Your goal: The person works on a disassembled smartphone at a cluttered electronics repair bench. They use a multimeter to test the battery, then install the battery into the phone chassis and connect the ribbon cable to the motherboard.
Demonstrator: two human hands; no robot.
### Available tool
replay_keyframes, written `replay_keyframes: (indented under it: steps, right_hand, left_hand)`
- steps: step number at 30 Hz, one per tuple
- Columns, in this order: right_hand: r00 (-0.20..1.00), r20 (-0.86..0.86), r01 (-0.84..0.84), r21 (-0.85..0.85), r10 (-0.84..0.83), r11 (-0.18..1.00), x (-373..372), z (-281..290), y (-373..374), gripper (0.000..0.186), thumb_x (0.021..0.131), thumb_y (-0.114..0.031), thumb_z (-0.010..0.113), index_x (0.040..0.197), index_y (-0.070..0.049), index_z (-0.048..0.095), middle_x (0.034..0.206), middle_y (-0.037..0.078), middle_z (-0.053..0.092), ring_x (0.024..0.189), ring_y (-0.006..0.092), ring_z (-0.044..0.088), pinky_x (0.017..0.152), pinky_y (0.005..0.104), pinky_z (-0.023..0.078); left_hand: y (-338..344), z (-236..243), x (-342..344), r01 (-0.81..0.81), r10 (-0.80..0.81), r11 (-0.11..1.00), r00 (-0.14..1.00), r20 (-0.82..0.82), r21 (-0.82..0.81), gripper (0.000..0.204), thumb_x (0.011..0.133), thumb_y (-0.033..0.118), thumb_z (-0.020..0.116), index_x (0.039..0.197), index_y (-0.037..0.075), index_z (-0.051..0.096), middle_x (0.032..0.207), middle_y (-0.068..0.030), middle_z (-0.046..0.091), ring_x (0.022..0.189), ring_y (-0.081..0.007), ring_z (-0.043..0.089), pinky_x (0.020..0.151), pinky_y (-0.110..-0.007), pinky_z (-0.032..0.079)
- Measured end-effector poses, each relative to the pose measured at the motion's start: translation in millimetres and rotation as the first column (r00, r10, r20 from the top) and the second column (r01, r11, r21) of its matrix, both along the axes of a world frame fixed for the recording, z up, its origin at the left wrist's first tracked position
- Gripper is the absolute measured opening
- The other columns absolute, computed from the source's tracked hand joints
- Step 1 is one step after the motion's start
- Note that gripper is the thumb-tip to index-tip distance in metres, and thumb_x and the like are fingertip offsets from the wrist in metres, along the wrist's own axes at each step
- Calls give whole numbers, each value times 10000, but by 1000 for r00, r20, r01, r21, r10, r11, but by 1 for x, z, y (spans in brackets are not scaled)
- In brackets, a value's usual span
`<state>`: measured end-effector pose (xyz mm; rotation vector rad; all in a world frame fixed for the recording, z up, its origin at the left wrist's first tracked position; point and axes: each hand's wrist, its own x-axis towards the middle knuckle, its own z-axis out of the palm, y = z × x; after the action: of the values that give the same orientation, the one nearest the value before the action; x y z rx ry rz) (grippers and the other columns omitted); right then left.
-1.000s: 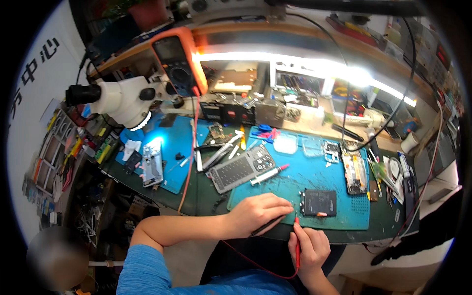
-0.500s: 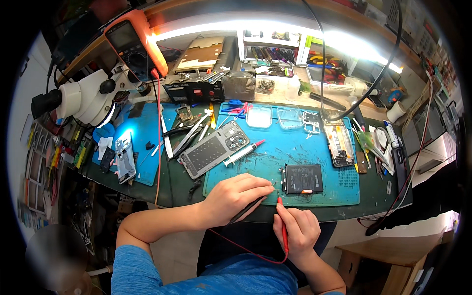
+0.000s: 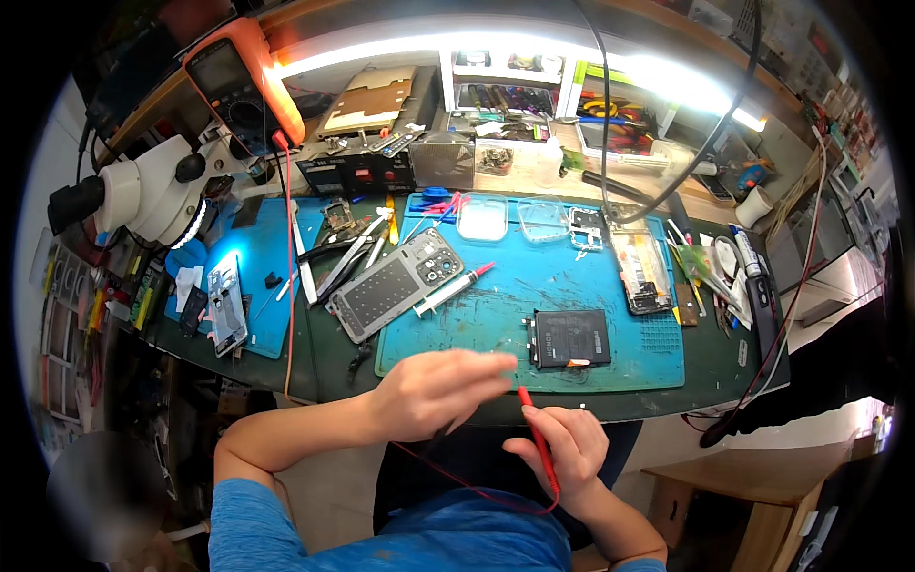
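Observation:
My left hand (image 3: 429, 391), smeared by motion, hovers at the front edge of the blue mat (image 3: 496, 305), fingers extended together over a black probe (image 3: 444, 427), which is mostly hidden beneath it. A red probe (image 3: 537, 437) rests in the fingers of my right hand (image 3: 572, 453), thumb out to the side, its tip pointing up toward the mat. Just beyond both hands lies a flat black battery (image 3: 572, 334) with a small orange tab on its lower edge. Farther back are a grey phone back panel (image 3: 381, 296) and a syringe (image 3: 448, 292).
An orange multimeter (image 3: 243, 86) stands at the back left above a white microscope (image 3: 143, 195). An opened phone (image 3: 639, 267) lies at the mat's right, clear plastic boxes (image 3: 482, 217) at its back. Tools (image 3: 724, 286) crowd the right edge; a black cable (image 3: 696, 162) loops overhead.
My left hand is moving, its fingers now blurred and straighter. My right thumb has come away from the red probe. The whole scene has shifted left and up in the picture.

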<state>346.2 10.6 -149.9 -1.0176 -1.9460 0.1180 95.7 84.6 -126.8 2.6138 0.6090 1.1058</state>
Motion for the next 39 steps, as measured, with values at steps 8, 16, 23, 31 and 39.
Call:
replay_keyframes:
  steps: [8, 16, 23, 31, 39]
  right_hand:
    - [944, -53, -328, -36, 326, 944, -23, 22, -5, 508, 791, -33, 761, 1296, 29, 752, 1062, 113, 740, 843, 245, 724, 718, 360, 589]
    - [930, 362, -38, -80, 65, 996, 40, 70, 62, 503, 906, -96, 821, 1380, -10, 675, 1219, 157, 734, 1106, 354, 707, 964, 452, 584]
    - [724, 633, -76, -320, 273, 944, 59, 78, 109, 714, 887, -362, 868, 1452, 5, 632, 1362, 174, 698, 1285, 351, 645, 1126, 452, 480]
    - [716, 638, -219, -182, 284, 959, 65, 76, 123, 678, 765, -274, 873, 1338, 41, 692, 1208, 143, 681, 1094, 320, 657, 978, 419, 568]
    - [826, 563, -63, 62, 18, 996, 72, 61, 96, 686, 753, -311, 850, 1317, 48, 696, 1181, 160, 652, 1042, 347, 656, 938, 450, 571]
  left_hand:
    - [-56, -24, 0, 51, -92, 880, 994, 63, 472, 245, 902, 86, 748, 1132, 140, 813, 1198, -6, 693, 959, -166, 609, 797, -271, 600]
    - [-126, -82, -118, 29, 104, 936, 929, -354, 352, 227, 914, 162, 800, 1140, 176, 791, 1278, 16, 716, 1004, -149, 677, 852, -266, 609]
    - [-174, -166, -157, -201, 197, 977, 746, -636, 67, 407, 897, 119, 716, 1303, 98, 743, 1492, -59, 634, 1297, -247, 656, 980, -355, 613]
    - [-142, -116, -109, -22, 102, 983, 889, -446, 181, 306, 971, 121, 683, 1267, 91, 754, 1409, -67, 712, 1211, -224, 721, 1034, -368, 611]
    - [-62, 16, -32, -216, 308, 832, 946, 101, -511, 340, 1059, 105, 699, 1381, -2, 682, 1225, -109, 754, 1031, -200, 756, 935, -357, 637]
